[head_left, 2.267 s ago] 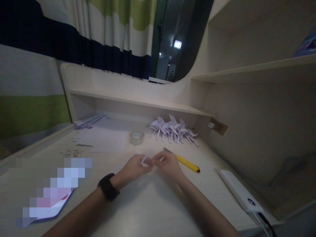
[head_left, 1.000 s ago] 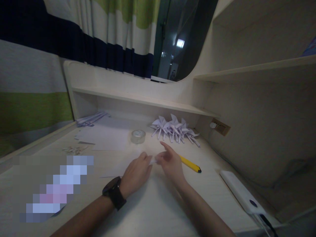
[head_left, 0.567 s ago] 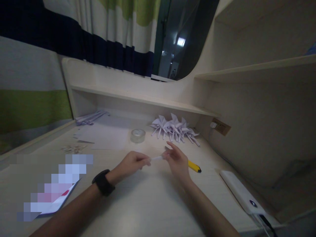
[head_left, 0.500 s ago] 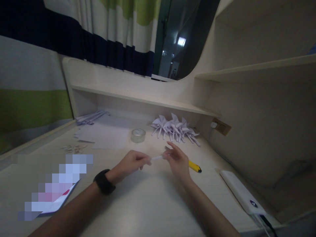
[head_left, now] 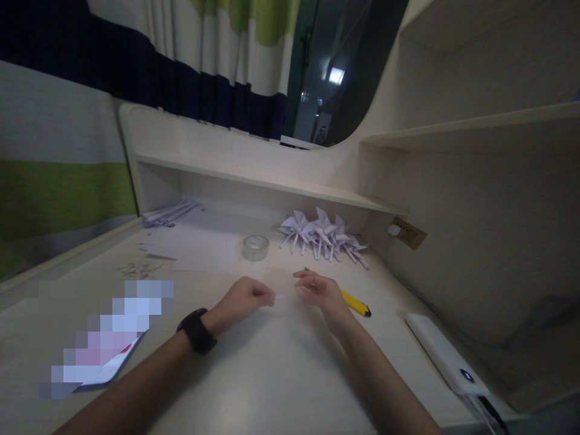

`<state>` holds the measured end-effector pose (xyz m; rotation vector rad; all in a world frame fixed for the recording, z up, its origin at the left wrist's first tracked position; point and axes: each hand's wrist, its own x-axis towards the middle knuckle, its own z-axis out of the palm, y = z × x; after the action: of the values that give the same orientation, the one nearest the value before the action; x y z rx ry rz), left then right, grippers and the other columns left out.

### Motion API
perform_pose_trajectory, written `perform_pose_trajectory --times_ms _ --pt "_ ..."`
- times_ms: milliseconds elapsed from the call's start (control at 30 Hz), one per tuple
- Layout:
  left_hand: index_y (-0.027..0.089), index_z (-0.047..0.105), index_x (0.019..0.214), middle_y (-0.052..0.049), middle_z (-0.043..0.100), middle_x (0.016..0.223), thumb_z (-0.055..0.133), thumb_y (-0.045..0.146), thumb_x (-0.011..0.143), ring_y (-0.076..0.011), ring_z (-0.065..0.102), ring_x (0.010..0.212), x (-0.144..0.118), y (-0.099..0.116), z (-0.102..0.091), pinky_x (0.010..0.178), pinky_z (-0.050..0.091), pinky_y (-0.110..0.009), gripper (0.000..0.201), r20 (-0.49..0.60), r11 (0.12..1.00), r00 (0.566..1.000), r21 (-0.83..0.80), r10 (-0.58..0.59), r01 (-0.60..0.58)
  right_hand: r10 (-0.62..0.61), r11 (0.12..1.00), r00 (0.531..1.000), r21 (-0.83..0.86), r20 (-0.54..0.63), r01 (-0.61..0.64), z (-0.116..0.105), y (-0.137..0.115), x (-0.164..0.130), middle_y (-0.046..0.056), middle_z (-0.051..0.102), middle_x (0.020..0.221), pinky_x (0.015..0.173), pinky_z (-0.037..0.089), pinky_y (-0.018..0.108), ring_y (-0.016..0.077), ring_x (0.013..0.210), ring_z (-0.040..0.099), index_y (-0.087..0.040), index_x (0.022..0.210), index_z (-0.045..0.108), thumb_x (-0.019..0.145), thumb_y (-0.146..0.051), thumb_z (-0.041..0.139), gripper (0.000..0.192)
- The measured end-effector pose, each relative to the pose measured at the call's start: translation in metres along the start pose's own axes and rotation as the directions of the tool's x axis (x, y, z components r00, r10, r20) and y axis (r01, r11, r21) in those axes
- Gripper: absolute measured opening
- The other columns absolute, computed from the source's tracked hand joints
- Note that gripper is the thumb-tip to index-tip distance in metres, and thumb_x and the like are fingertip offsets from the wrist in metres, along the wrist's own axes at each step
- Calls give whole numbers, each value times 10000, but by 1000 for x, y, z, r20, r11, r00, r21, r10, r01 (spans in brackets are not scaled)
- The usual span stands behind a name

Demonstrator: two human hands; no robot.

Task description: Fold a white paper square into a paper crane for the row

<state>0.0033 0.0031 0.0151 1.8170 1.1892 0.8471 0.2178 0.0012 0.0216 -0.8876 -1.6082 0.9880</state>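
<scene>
Pinching a short white strip: left hand, thumb against fingers. Strip juts from its fingertips toward right hand. Right fingers loosely curled; blurred, cannot tell if gripping. Yellow cutter partly behind right hand, on desk; tape roll beyond left; white pinwheels beyond right.

"What's the left hand doing?"
"Pinching, its tips drawn together and turned toward the right hand."
"And that one?"
"Loosely curved, fingers parted, near the left but not touching."
"Arms?"
"Left forearm and right forearm slant inward from below."
</scene>
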Motion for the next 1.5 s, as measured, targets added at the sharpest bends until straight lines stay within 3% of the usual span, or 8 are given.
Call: perform_pose_trajectory --times_ms 233,433,1100,1267,1500 --pt "143 712 613 4 591 516 581 330 704 -115 449 490 -1 2 4 511 317 -230 245 51 1000 998 7 29 -29 71 997 995 -30 66 -69 13 6 -1 76 682 988 812 476 350 203 869 638 -195 638 693 629 -362 774 186" --pt "155 711 609 8 606 517 604 309 688 -122 469 494 -3 5 4 515 327 -233 203 58 999 998 -40 12 -10 80 997 997 2 5 -80 21 17 0 71 703 955 766 483 341 201 828 646 -200 638 695 626 -398 765 211" --pt "136 724 649 5 617 535 621 325 713 -115 461 501 -5 7 7 530 328 -233 224 79 997 997 -72 21 -16 118 992 993 -51 -17 -118 25 29 -1 83 690 979 713 467 340 222 840 636 -188 665 684 592 -288 766 149" --pt "132 718 642 -10 630 559 605 339 724 -127 488 535 -4 10 5 545 340 -237 250 94 998 994 -36 54 -51 122 985 992 -116 -23 -124 24 25 0 72 703 949 768 463 358 231 871 638 -189 713 679 581 -265 766 176" --pt "122 715 677 -10 619 581 557 332 765 -114 462 523 -5 10 3 517 323 -225 277 115 995 989 -44 90 -86 87 947 994 -305 -67 -103 29 17 -6 34 692 759 623 469 278 176 687 627 -179 776 673 676 -264 714 138"
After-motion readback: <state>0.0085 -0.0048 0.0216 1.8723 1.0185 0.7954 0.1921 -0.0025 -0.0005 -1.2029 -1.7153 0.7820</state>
